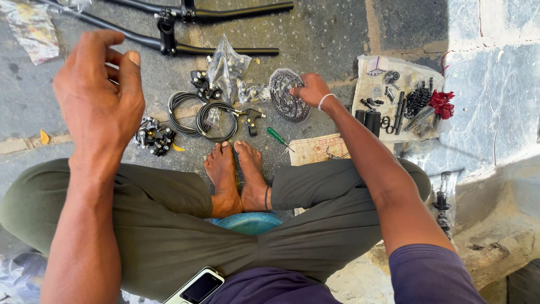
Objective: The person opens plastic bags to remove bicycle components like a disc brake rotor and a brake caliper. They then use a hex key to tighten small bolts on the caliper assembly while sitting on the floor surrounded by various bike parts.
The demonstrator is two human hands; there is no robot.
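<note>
**Bike parts spread out on the stone floor**

A person sits cross-legged on the floor (337,34), with two bare feet (236,174) tucked in front. Two hands show.

The right hand (311,90) reaches far out and touches the edge of one round metal disc (284,98). Its fingers are bent and pinch the rim of the disc. The disc is grey and flat, with lots of small holes cut in it and a wavy edge. It lies on the floor in front of the feet, a little to the right, just beside a clear plastic bag (226,65) of small parts.

The left hand (98,95) is up in the air, near the camera. Its fingers are spread loose and open, and they hold nothing.

Two black handlebars (219,49) lie at the top. Two coils of black cable (199,115) lie side by side, touching each other. One green screwdriver (277,137) lies near the right foot. One heap of small black parts (153,137) sits on the left. One sheet of plastic (388,90) on the right holds many little black pieces and one red bit (441,104). One phone (197,287) rests on the lap.
</note>
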